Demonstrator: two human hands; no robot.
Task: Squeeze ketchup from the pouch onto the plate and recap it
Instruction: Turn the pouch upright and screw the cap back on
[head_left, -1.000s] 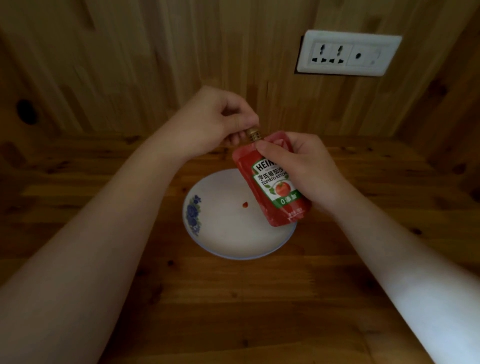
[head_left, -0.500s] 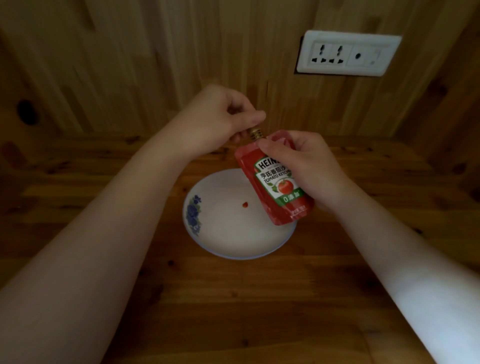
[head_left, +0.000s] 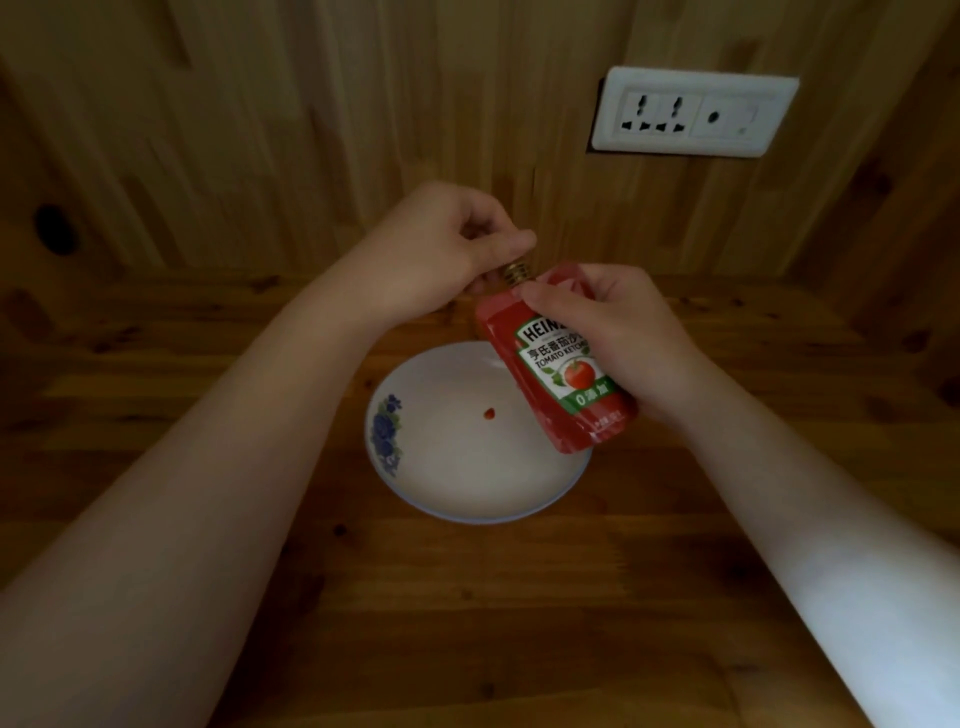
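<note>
Pouch (head_left: 558, 364) barely shifted, right hand (head_left: 618, 338) fingers gripping it, left hand (head_left: 441, 249) fingers pinching cap (head_left: 514, 271)

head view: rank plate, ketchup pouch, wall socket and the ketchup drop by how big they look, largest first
1. plate
2. and 3. pouch and socket: they look alike in area, and the pouch is nearer the camera and partly covered by the right hand, so no ranking.
4. ketchup drop

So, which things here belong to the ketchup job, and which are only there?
Job: ketchup pouch, gold cap, plate, ketchup drop, left hand, right hand.
Only there: wall socket, wooden table.
</note>
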